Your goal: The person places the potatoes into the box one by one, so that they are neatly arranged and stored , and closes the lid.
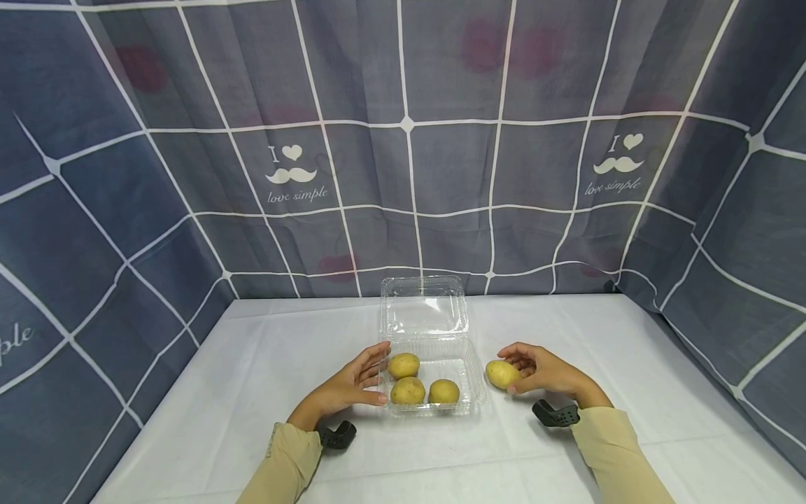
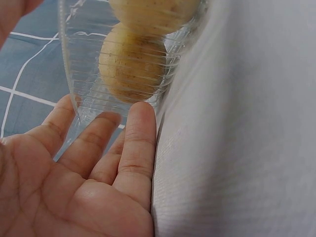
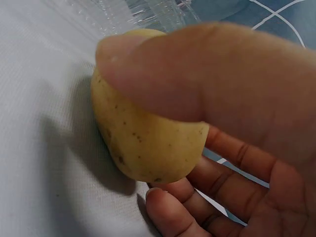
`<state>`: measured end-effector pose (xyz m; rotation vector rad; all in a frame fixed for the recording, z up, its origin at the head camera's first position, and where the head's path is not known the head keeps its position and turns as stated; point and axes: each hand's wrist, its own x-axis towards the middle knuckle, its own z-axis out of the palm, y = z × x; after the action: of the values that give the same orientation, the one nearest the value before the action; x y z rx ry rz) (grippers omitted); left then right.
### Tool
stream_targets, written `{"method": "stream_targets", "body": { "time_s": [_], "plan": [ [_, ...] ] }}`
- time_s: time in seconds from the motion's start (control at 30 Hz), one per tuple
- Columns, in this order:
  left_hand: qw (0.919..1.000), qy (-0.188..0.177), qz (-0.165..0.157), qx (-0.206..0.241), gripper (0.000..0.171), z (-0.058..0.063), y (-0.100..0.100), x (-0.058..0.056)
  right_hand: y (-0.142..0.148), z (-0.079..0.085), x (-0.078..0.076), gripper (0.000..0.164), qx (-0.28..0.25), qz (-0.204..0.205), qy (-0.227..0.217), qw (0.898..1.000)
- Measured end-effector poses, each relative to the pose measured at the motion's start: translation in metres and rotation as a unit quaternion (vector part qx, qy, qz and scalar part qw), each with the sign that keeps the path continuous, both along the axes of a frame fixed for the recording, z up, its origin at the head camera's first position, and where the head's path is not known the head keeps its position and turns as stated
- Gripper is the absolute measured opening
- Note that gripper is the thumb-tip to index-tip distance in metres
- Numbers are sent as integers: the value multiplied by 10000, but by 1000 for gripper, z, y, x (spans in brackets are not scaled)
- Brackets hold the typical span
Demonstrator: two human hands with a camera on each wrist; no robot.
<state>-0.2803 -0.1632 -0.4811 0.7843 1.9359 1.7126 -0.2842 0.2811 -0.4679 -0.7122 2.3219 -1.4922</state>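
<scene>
A clear plastic clamshell box (image 1: 469, 364) stands on the table with its lid (image 1: 423, 308) raised at the back. Inside lie three yellow potatoes: one at the back left (image 1: 404, 365), one at the front left (image 1: 408, 391) and one at the front right (image 1: 443, 392). My left hand (image 1: 352, 380) rests at the box's left wall, its fingers extended along the ribbed side. To the right of the box, my right hand (image 1: 544, 371) grips another potato (image 3: 148, 143) between thumb and fingers, low over the cloth.
White cloth (image 1: 504, 455) covers the table. Dark grey-blue curtains (image 1: 453, 168) with white grid lines stand behind and on both sides. Each wrist wears a black strap-on device, the left one (image 1: 338, 435) and the right one (image 1: 555, 413).
</scene>
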Motion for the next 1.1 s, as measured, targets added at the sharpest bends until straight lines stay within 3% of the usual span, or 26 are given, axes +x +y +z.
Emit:
{"method": "stream_targets", "body": {
  "time_s": [0.3, 1.1],
  "plan": [
    [10000, 6, 8, 22, 106, -1, 0, 0, 0, 1, 1, 52, 56, -94, 12, 9999],
    [10000, -3, -11, -81, 106, 0, 0, -1, 4, -10, 0, 50, -284, -66, 159, 9994]
  ]
}}
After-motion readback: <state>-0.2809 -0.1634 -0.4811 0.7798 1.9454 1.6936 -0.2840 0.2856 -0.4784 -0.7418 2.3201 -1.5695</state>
